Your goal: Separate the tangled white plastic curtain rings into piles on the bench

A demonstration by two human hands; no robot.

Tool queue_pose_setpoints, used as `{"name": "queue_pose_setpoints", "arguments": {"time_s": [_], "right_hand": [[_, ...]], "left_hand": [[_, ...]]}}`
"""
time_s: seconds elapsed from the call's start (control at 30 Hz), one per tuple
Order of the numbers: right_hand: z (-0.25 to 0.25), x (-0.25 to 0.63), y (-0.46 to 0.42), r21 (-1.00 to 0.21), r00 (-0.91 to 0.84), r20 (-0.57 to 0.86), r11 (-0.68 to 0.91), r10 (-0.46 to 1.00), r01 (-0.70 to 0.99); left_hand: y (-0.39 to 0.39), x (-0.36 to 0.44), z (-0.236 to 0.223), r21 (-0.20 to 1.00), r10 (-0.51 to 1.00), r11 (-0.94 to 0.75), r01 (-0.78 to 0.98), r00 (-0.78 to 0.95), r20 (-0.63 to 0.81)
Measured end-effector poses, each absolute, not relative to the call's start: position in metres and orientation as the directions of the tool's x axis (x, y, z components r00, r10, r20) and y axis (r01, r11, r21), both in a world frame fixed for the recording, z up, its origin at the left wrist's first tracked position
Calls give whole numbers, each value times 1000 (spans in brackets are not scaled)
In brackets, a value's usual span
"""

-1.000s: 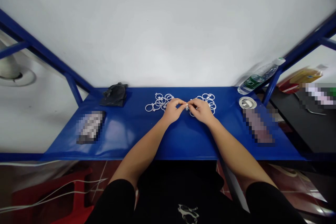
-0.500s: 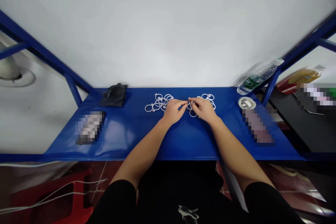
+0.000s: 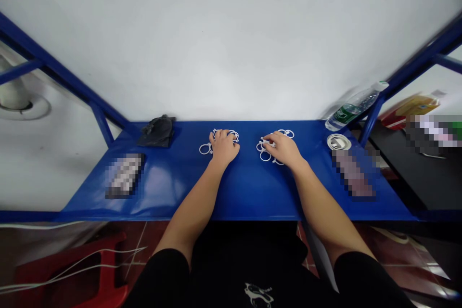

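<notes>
White plastic rings with small eyelets lie in two loose groups on the blue tabletop (image 3: 252,192). Over the left group, a ring (image 3: 204,149) shows beside my left hand (image 3: 224,147), whose fingers are spread and bent down onto the rings there. Its palm and fingers cover much of that group. At the right group, my right hand (image 3: 283,147) has thumb and forefinger drawn together around a white ring (image 3: 267,143), partly hidden by the fingers. Another ring (image 3: 265,156) lies just below those fingertips, and one more (image 3: 288,133) sticks out behind the knuckles.
A black plastic bag (image 3: 159,131) and a blurred-out flat item (image 3: 125,175) are on the left. To the right are a water bottle (image 3: 355,107), a roll of white tape (image 3: 339,142) and another blurred item (image 3: 353,173). The white wall (image 3: 224,48) rises behind.
My hands have parted from where their fingertips met. The left moved left onto the left group of rings and its fingers spread; the right stayed near the right group.
</notes>
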State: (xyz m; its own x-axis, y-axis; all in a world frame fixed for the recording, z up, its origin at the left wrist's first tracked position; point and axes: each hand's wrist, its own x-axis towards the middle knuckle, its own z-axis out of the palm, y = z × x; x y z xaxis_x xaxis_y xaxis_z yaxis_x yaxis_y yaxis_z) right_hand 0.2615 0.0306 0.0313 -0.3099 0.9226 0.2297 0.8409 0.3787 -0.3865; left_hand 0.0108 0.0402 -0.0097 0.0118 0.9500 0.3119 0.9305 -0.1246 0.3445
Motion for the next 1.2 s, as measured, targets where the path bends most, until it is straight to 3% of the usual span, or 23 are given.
{"name": "queue_pose_setpoints", "arguments": {"time_s": [0.4, 0.57, 0.8, 1.2], "right_hand": [[26, 251, 26, -420, -459, 303, 549, 835, 723], [22, 244, 21, -431, -423, 428, 591, 799, 682], [22, 237, 17, -387, -382, 661, 729, 646, 564], [30, 239, 15, -436, -424, 617, 736, 664, 519]], "left_hand": [[40, 12, -6, 359, 936, -156, 920, 22, 352], [28, 24, 9, 437, 845, -335, 835, 61, 531], [14, 39, 11, 447, 685, -617, 648, 162, 711], [20, 39, 3, 725, 816, -559, 403, 112, 567]]}}
